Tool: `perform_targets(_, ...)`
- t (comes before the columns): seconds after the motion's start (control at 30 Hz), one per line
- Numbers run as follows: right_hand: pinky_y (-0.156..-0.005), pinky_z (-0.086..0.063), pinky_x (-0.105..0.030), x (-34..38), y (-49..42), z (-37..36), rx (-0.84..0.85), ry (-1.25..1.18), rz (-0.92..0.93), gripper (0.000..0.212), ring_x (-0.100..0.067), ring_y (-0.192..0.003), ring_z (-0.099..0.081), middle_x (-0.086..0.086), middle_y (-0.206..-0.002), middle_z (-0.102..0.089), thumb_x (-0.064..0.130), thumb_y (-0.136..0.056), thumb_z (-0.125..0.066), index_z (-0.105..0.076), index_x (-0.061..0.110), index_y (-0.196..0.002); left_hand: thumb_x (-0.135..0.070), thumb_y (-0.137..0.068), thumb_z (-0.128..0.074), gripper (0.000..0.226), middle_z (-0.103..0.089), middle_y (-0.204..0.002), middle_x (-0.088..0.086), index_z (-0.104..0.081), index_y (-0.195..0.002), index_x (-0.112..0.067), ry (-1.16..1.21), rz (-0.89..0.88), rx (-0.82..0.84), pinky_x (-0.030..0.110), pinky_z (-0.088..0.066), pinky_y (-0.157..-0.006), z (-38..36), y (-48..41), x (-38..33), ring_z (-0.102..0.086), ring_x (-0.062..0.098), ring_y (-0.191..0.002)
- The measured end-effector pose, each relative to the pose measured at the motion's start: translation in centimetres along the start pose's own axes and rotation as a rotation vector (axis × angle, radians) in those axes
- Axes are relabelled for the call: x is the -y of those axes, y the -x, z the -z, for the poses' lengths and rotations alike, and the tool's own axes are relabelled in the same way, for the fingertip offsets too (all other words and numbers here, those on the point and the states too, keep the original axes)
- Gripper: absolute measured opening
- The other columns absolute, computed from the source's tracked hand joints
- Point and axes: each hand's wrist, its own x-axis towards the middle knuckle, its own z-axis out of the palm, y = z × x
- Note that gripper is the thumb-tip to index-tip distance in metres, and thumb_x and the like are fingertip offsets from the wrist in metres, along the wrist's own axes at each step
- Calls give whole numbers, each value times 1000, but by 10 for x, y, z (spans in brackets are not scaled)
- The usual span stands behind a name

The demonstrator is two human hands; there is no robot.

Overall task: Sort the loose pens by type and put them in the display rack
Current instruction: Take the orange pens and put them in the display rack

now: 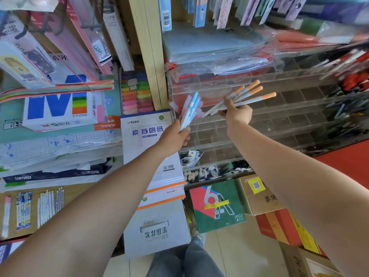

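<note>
My left hand (175,134) grips a bunch of blue-capped and pink-capped pens (191,108), their caps pointing up. My right hand (236,112) holds several white pens with orange caps (247,94), fanned out and pointing up to the right. Both hands hover in front of the clear acrylic display rack (279,108), whose stepped rows of square compartments look mostly empty near my hands. Dark and red pens (355,80) fill compartments at the rack's far right.
A wooden shelf post (151,56) stands left of the rack. Stacks of paper pads (157,156) and paper reams (60,108) lie to the left. Plastic folders (219,52) rest above the rack. Cardboard boxes (261,196) and a green box (217,206) sit on the floor below.
</note>
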Motion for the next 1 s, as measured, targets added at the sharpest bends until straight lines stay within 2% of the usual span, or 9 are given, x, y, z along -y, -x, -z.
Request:
perform_targets(0.13, -47, -49, -15, -10, -10, -8, 13, 187, 8, 14, -11, -57, -65, 1, -74, -67, 26, -86, -71, -65, 16, -78, -24, -101, -44, 28, -55, -80, 2, -42, -124, -9, 24, 0, 27, 23, -46, -60, 3, -4, 1, -53, 14, -66)
perform_targets(0.27, -75, -56, -31, -13, -20, -10, -1, 302, 17, 24, -16, -70, -64, -1, -84, -70, 33, -84, -72, -71, 12, -95, -22, -101, -43, 29, -51, -79, 3, -40, -127, -10, 68, -6, 41, 18, -46, -57, 6, -5, 1, -49, 11, -64)
perform_targets(0.4, -58, -56, -26, -7, -26, -11, -34, 252, 14, 18, -12, -52, -62, 0, -71, -68, 31, -84, -73, -64, 17, -77, -22, -101, -44, 31, -51, -79, 3, -41, -129, -10, 70, -6, 51, 25, -47, -62, 8, -7, 1, -49, 13, -64)
perform_targets(0.6, -73, -59, -33, -12, -27, -15, 41, 332, -57, 23, -12, -52, -60, 1, -66, -62, 23, -82, -76, -56, 16, -72, -23, -101, -43, 28, -51, -76, 2, -42, -127, -11, 69, -8, 78, 27, -47, -63, 13, -8, 1, -49, 13, -62)
perform_targets(0.67, -73, -60, -36, -12, -28, -15, 51, 321, -38, 17, -12, -53, -61, 0, -69, -63, 21, -82, -76, -60, 14, -78, -22, -102, -43, 25, -51, -76, 2, -41, -124, -11, 58, -11, 91, 25, -47, -59, 14, -7, 0, -50, 13, -59)
perform_targets(0.77, -71, -60, -34, -11, -29, -11, 60, 296, -14, 18, -15, -66, -67, -4, -90, -68, 19, -86, -70, -60, 12, -100, -22, -102, -42, 23, -51, -75, 4, -41, -122, -11, 51, -15, 108, 27, -46, -57, 17, -6, 0, -50, 13, -56)
perform_targets(0.83, -74, -60, -34, -12, -29, -7, 75, 313, 11, 3, -19, -72, -67, -7, -95, -68, 15, -92, -61, -62, 13, -90, -22, -102, -42, 22, -52, -75, 5, -41, -121, -11, 42, -20, 129, 30, -47, -59, 18, -4, 0, -49, 14, -56)
perform_targets(0.87, -74, -59, -33, -12, -28, -5, 78, 329, 15, 10, -19, -72, -67, -8, -94, -68, 14, -93, -57, -62, 14, -85, -22, -102, -42, 21, -52, -75, 5, -41, -120, -11, 36, -22, 140, 31, -48, -61, 19, -3, -1, -49, 14, -56)
perform_targets(1.0, -46, -47, -21, -14, -18, 3, 8, 361, -13, 20, -12, -56, -57, -3, -83, -63, 24, -91, -59, -60, 8, -102, -20, -102, -42, 24, -52, -74, 6, -42, -122, -8, 49, -20, 168, 33, -49, -61, 20, 2, -3, -49, 14, -55)
